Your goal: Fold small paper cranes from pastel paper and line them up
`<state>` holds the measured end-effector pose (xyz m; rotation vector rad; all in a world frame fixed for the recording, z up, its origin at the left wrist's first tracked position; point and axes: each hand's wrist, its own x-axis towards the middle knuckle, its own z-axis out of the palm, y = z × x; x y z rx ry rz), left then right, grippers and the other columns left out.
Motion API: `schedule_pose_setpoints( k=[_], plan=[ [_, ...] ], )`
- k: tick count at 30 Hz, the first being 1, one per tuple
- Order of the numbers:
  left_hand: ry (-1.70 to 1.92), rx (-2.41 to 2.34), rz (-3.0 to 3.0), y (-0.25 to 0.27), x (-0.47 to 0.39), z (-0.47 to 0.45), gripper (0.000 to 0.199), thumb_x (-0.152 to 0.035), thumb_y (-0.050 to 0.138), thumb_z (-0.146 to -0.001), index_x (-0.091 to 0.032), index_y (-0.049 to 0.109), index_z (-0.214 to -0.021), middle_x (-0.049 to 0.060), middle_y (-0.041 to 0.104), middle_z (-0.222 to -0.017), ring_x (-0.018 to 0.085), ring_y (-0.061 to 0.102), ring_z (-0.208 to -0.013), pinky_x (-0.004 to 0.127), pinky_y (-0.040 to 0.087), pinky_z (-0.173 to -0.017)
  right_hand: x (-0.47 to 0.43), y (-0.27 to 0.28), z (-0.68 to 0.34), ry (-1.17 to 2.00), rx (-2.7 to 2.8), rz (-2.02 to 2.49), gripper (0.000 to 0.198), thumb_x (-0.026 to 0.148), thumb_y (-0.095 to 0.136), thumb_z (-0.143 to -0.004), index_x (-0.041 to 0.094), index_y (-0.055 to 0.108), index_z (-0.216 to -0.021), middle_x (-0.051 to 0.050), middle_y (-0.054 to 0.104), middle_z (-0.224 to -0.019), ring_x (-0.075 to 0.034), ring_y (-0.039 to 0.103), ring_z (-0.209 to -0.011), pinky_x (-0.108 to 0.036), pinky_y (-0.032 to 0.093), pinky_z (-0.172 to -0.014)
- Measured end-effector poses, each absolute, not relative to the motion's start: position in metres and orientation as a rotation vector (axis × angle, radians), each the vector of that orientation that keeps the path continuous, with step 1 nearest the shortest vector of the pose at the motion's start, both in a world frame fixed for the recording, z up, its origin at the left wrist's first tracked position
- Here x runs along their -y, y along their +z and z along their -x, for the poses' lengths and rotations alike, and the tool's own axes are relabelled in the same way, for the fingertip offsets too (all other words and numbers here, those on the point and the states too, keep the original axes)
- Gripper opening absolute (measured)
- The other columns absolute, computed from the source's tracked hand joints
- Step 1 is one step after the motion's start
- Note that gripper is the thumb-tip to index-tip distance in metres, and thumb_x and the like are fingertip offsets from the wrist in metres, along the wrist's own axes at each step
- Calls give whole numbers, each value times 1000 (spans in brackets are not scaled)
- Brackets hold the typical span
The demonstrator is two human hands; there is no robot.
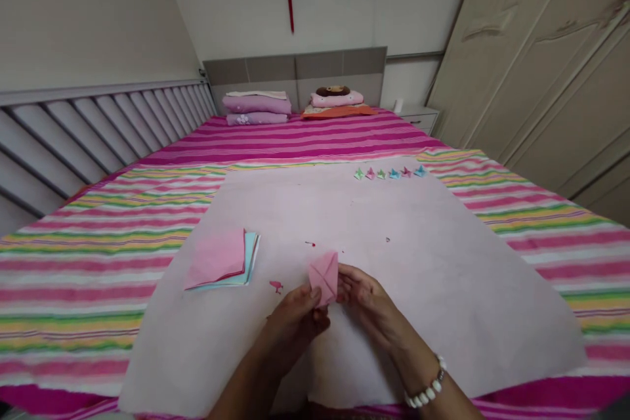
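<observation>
A small pink sheet of origami paper [325, 274], creased and folded into a compact shape, is held up above the pale board. My left hand [299, 315] pinches its lower left edge, thumb on the front face. Against its right edge rest the fingers of my right hand [363, 298], curled with the fingertips partly behind the paper. To the left lies a stack of square coloured paper [219, 256], pink on top and light blue beneath. A row of several small folded paper pieces [394, 174] in green, pink and blue stands near the board's far right.
The pale board [275, 203] lies on a bed with a striped sheet [98, 262]. Dark pink scraps [276, 286] are scattered on it. Folded bedding [256, 105] sits by the headboard [295, 69]. A slatted rail [113, 125] runs along the left, a wardrobe [541, 65] along the right.
</observation>
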<state>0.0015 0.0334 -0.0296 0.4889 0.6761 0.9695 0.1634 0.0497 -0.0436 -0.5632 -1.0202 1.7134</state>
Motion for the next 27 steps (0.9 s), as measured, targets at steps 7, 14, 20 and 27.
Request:
schedule_pose_setpoints(
  k=[7, 14, 20, 27],
  plan=[
    [600, -248, -195, -39, -19, -6, 18, -21, 71, -72, -12, 56, -69, -5, 42, -59, 4, 37, -49, 21, 35, -57, -48, -41, -158, 1943, 918, 464, 53, 31, 82, -59, 20, 66, -109, -7, 67, -104, -19, 60, -91, -28, 46, -79],
    [578, -274, -130, -45, -18, -8, 18, -25, 70, -70, -11, 61, -78, -4, 49, -64, 4, 42, -51, 21, 35, -57, -48, -47, -153, 1892, 900, 604, 17, 27, 78, -65, 13, 67, -66, 1, 61, -54, -10, 53, -48, -21, 40, -47],
    [769, -864, -648, -45, -29, -1, 32, -40, 52, -83, -16, 65, -99, 6, 65, -91, 16, 58, -80, 27, 41, -69, -52, -40, -158, 1758, 958, 744, 22, 31, 78, -66, 13, 66, -64, 3, 58, -50, -8, 49, -43, -20, 38, -45],
    [987, -968, -1131, -29, -43, 17, 37, -45, 58, -81, -16, 69, -102, 12, 66, -103, 26, 59, -97, 40, 43, -87, -53, -38, -157, 1643, 1003, 942, 27, 35, 81, -59, 13, 66, -59, 2, 61, -52, -8, 48, -48, -21, 34, -50]
  ],
)
